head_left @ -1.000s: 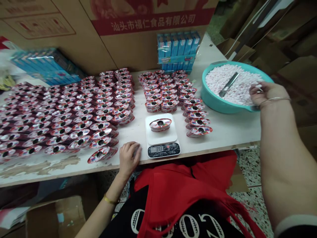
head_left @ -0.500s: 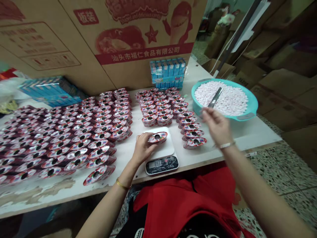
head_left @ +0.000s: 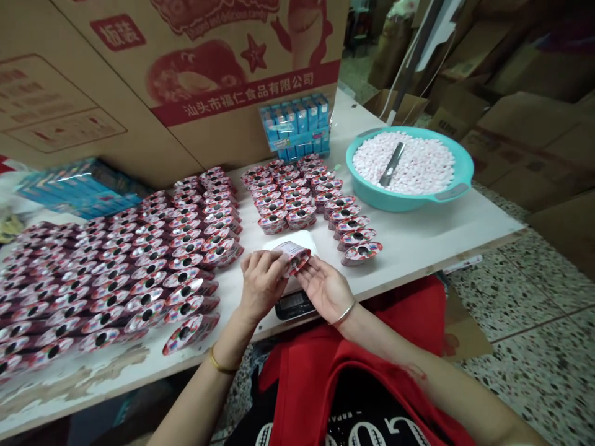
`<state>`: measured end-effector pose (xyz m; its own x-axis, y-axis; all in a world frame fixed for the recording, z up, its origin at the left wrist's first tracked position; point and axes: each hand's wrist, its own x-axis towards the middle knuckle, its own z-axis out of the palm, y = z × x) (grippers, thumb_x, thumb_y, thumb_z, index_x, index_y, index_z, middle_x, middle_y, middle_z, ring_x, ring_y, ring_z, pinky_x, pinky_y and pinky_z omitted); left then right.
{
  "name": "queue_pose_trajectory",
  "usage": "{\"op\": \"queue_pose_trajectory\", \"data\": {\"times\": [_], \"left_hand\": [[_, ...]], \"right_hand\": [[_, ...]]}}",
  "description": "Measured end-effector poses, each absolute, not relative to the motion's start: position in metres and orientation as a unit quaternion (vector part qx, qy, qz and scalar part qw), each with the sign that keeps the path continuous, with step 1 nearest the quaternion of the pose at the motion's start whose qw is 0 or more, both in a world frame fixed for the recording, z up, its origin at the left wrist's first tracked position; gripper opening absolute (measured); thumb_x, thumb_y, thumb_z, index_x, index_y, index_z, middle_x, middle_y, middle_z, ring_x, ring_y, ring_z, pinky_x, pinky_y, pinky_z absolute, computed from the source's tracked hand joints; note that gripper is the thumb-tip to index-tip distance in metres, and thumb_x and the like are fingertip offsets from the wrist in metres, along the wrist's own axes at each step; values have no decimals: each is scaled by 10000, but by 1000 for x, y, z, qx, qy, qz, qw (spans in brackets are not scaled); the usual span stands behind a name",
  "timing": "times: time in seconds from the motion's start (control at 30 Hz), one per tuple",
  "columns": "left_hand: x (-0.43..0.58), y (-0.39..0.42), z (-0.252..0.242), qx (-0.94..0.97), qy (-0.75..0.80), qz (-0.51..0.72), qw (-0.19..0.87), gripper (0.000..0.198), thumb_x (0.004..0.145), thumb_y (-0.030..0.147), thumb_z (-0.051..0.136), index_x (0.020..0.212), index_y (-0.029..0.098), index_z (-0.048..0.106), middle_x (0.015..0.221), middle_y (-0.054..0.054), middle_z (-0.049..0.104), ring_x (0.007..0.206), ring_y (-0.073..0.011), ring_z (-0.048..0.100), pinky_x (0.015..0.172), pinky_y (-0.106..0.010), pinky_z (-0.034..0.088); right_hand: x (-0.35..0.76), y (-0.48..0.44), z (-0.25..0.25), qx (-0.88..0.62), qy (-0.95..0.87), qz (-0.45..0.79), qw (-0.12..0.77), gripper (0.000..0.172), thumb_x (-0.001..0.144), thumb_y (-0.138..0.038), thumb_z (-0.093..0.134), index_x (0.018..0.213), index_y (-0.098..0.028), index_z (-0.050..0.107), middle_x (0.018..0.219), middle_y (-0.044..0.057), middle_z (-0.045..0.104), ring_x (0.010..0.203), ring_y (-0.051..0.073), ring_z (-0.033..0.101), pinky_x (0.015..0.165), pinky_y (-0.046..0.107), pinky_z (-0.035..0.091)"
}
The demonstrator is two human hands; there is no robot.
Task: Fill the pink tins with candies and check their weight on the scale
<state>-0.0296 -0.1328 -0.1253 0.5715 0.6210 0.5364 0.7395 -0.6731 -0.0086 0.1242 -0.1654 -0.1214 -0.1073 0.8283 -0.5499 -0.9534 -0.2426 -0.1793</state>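
Observation:
A red-and-white candy packet (head_left: pixel 294 255) with an oval end is tilted over the kitchen scale (head_left: pixel 303 238). My left hand (head_left: pixel 264 279) has its fingers closed on the packet's left side. Palm up, my right hand (head_left: pixel 325 286) lies open just below the packet's right end, fingertips at or very near it. Both hands partly cover the scale, and its display cannot be read. Metal tweezers or a similar flat tool (head_left: pixel 393 164) rest on the pale pink candies (head_left: pixel 425 162) in a turquoise basin (head_left: pixel 385 201).
Rows of upright packets (head_left: pixel 153 248) fill the table's left side, and a smaller group (head_left: pixel 297 192) stands behind the scale. Wrapped blue boxes (head_left: pixel 297 127) and another blue pack (head_left: pixel 83 186) stand against a large carton (head_left: pixel 209 142). The table's front edge runs close to my body.
My right hand has come from beside the basin to under the packet and opened. My left hand has tipped the packet over from upright. The view has shifted slightly.

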Motion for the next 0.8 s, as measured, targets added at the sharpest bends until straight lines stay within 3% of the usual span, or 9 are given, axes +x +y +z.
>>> {"op": "queue_pose_trajectory", "data": {"times": [0.17, 0.33, 0.53, 0.7, 0.8], "left_hand": [[-32, -137, -124, -874, -384, -260, 143, 248, 830, 238, 585, 1073, 267, 623, 1056, -69, 663, 998, -230, 554, 881, -416, 339], [-32, -135, -131, -887, -363, -249, 141, 225, 829, 208, 584, 1050, 231, 621, 981, -74, 670, 930, -220, 557, 828, -395, 343], [-35, -142, -116, -875, -356, -279, 173, 265, 820, 210, 619, 1078, 269, 596, 1025, -54, 669, 981, -216, 567, 852, -389, 348], [-36, -138, -126, -889, -357, -251, 137, 239, 838, 199, 580, 1070, 250, 597, 1009, -66, 668, 944, -214, 569, 828, -392, 346], [-36, -137, -133, -883, -369, -258, 130, 250, 830, 194, 585, 1075, 246, 583, 1008, -69, 657, 933, -217, 562, 817, -394, 352]], "right_hand": [[122, -171, -125, -260, 86, 741, 613, 136, 888, -153, 541, 877, -174, 675, 888, 35, 713, 826, 112, 676, 816, 224, 565], [117, -167, -132, -278, 105, 742, 601, 122, 856, -118, 563, 825, -158, 675, 853, 51, 707, 802, 111, 674, 781, 197, 563], [119, -179, -111, -252, 73, 751, 606, 189, 886, -136, 504, 920, -168, 688, 975, 56, 719, 935, 124, 672, 904, 245, 551], [118, -172, -117, -303, 110, 745, 584, 185, 868, -100, 509, 815, -165, 674, 826, 35, 715, 806, 98, 680, 808, 186, 569], [118, -170, -124, -307, 90, 746, 585, 159, 844, -114, 547, 832, -195, 684, 825, 11, 724, 912, 115, 680, 887, 227, 562]]}}
